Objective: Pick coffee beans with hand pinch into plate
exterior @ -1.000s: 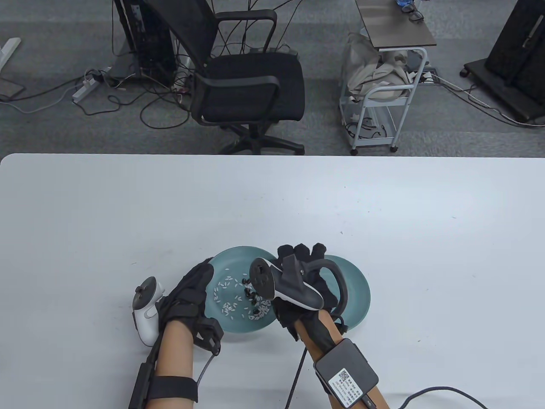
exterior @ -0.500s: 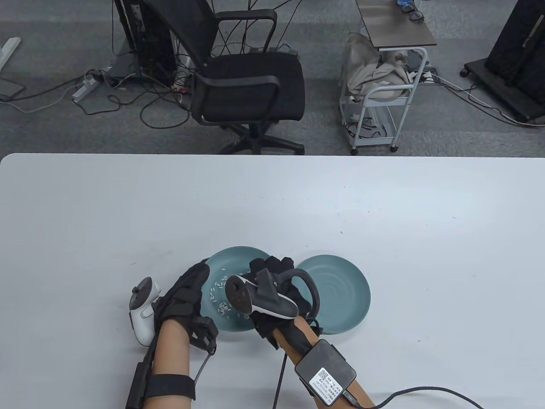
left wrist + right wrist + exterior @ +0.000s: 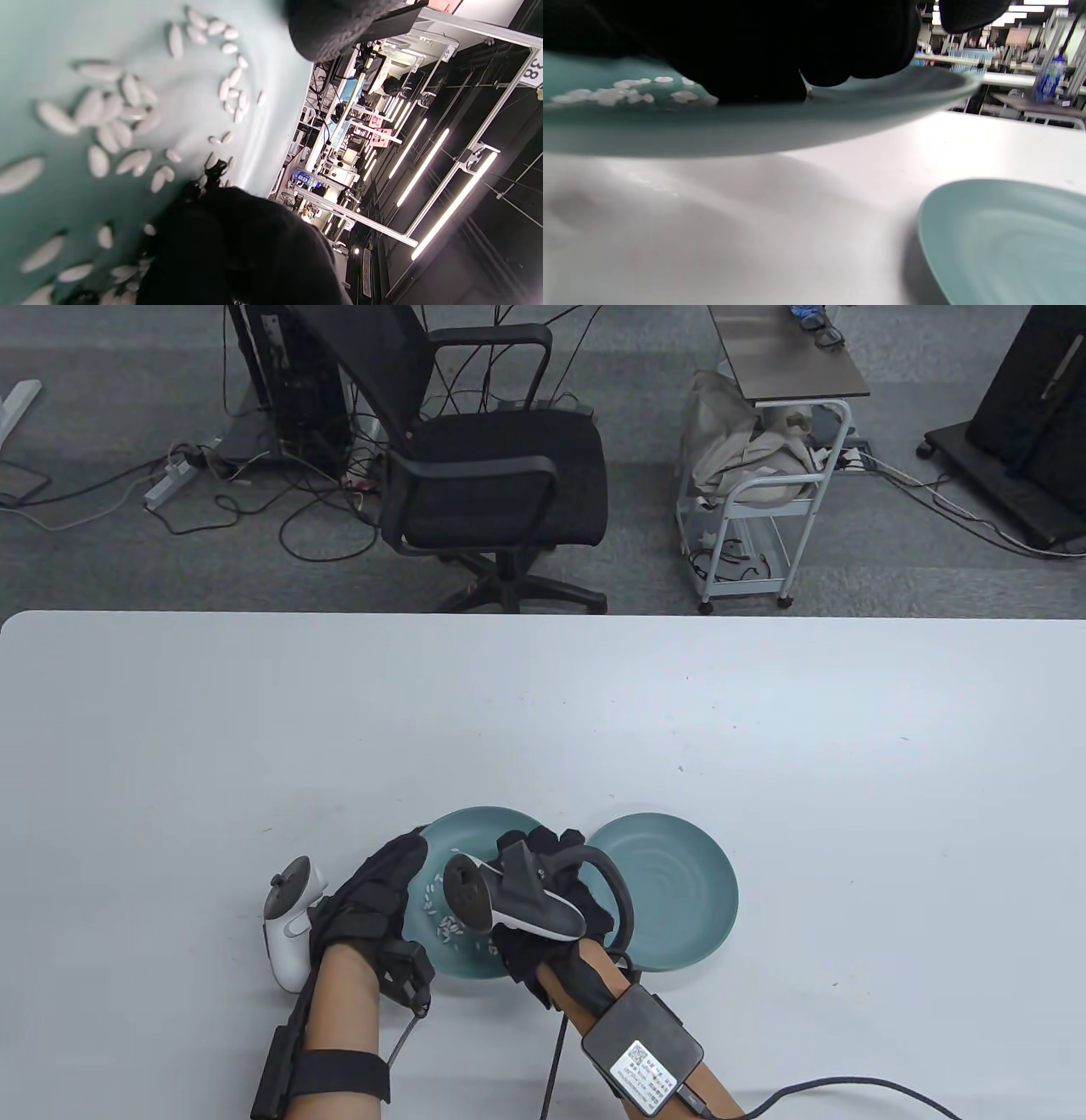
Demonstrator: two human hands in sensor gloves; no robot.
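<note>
Now that the right hand [image 3: 543, 891] has swung from the empty plate [image 3: 679, 891] back onto the left plate [image 3: 475, 827], its fingers, grip unclear, cover the beans [image 3: 214, 169] for another pick; the left hand [image 3: 373, 891], fingers flat, rests at the rim.

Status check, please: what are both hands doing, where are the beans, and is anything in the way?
Right hand down in left plate, grip hidden. Left hand flat at its rim. Beans mostly hidden among white grains. Right plate empty, path clear.
</note>
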